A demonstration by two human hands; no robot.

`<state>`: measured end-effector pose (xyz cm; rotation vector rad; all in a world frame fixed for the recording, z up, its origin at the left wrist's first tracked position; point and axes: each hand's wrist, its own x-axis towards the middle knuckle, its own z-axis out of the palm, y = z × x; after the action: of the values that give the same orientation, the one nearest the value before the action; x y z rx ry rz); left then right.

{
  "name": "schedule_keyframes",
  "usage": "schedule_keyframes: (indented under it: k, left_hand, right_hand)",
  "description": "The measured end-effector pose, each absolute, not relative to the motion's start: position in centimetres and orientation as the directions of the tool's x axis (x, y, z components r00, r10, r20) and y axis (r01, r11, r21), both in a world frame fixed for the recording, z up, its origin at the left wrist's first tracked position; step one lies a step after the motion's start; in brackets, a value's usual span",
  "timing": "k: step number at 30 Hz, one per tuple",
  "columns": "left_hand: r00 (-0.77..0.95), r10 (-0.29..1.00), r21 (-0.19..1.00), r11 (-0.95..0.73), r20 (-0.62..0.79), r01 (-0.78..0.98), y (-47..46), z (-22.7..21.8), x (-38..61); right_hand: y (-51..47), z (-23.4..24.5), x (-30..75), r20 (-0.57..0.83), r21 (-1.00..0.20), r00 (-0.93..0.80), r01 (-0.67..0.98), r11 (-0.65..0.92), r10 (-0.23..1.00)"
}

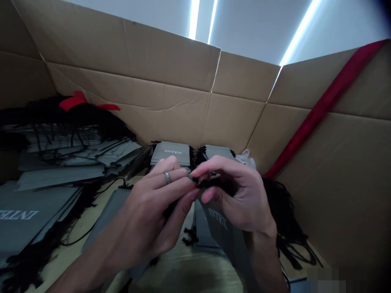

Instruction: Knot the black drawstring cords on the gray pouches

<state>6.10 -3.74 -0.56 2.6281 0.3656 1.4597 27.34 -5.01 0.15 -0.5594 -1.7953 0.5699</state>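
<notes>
A grey drawstring pouch (230, 232) with white INTEX lettering hangs below my right hand (241, 191), its black cord at the top. My right thumb and bent fingers close on the corded edge. My left hand (160, 195), with a ring on one finger, pinches the black cord (195, 179) right beside the right fingertips. The exact grip between the fingertips is partly hidden. Under the held pouch lies another grey pouch (204, 228) with knotted black cord ends. One more grey pouch (114, 207) shows behind my left wrist.
Left are piles of grey pouches (39, 211) with black cords and a red strip (75, 101). Two pouch stacks (171, 152) stand at the back against a cardboard wall (171, 101). Black cords (279, 207) hang at right, near a dark red ribbon (317, 118).
</notes>
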Motion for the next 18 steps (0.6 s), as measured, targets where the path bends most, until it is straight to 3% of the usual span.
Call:
schedule_keyframes:
  k: [8,15,18]
  left_hand:
    - [0.539,0.232,0.021,-0.930,0.810,0.368,-3.8,-1.1,6.1]
    - [0.503,0.170,0.066,-0.974,0.847,0.217,-4.1,-1.9,7.0]
    - [0.500,0.200,0.154,-0.979,0.842,0.133,-4.5,-1.7,7.2]
  right_hand:
    - [-5.6,0.5,27.2,0.695,-0.673,-0.160,0.196,0.713,0.701]
    - [-5.1,0.5,27.8,0.605,-0.786,-0.195,0.016,0.619,0.772]
    - [-4.9,0.4,28.0,0.569,-0.817,-0.242,-0.061,0.573,0.786]
